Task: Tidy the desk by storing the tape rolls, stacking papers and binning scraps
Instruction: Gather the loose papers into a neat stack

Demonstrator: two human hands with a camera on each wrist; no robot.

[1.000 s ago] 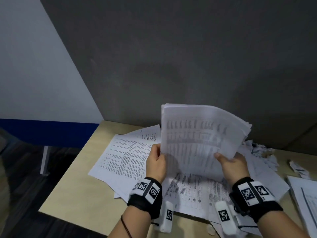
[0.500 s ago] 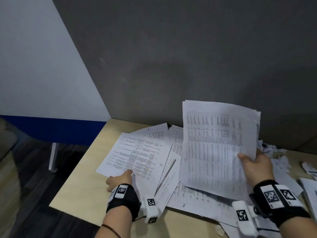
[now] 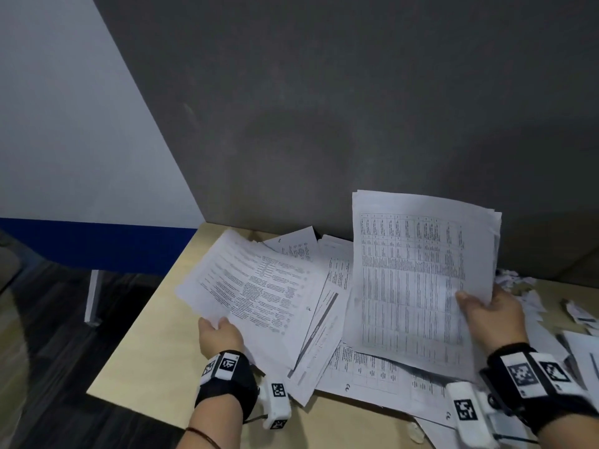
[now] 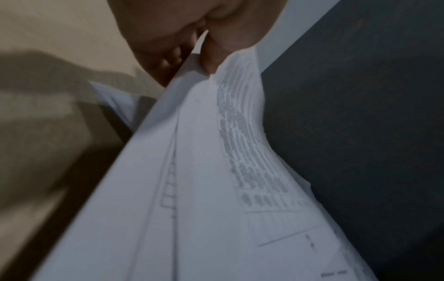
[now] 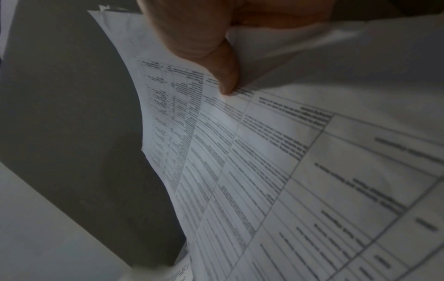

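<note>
My right hand (image 3: 486,311) holds a sheaf of printed table sheets (image 3: 415,277) upright above the desk, thumb on the front page (image 5: 264,152). My left hand (image 3: 218,330) pinches the near left corner of a few printed sheets (image 3: 256,283) and lifts them off the desk; the wrist view shows thumb and fingers (image 4: 211,57) clamped on that paper edge (image 4: 192,171). More loose sheets (image 3: 353,371) lie spread on the light wooden desk (image 3: 146,361) under both. Crumpled paper scraps (image 3: 515,283) lie behind my right hand. No tape rolls are in view.
A dark grey partition (image 3: 356,108) backs the desk. The desk's left edge drops to a dark floor (image 3: 48,335), with a white and blue wall (image 3: 64,157) beyond. More papers (image 3: 580,348) and small scraps (image 3: 580,314) lie at the far right.
My left hand let go of the upright sheaf, went down left to the desk and took the corner of the left sheets, now lifted. The right hand kept the sheaf and shifted right.
</note>
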